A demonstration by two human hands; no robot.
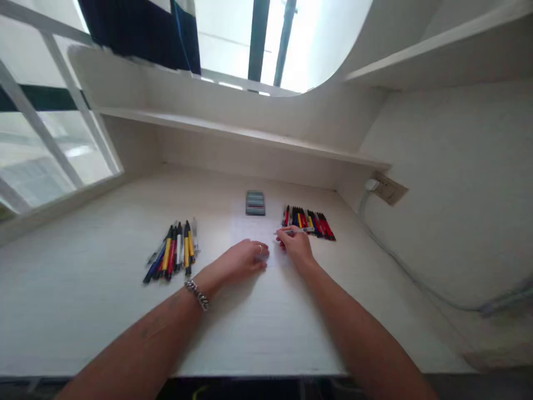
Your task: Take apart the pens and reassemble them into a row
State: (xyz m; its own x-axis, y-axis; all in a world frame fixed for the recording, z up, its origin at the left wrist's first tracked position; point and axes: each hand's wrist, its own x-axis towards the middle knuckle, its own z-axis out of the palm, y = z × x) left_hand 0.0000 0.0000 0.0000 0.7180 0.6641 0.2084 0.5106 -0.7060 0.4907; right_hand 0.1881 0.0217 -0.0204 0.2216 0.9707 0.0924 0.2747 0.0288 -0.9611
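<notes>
Daylight is coming through the window (58, 122) at left, and the glass (320, 33) above is glaring white. Soft shadow is falling beside the left arm (156, 330). The pens (167, 253) are looking slightly blurred; picture edges are stretching.

No legible text or numbers.
Any print on the paper (250, 229), the left pens (167, 254), the right pens (327, 226), the striped case (255, 203) at the far side or the wall socket (390, 189) at right is too small or blurred to read.
</notes>
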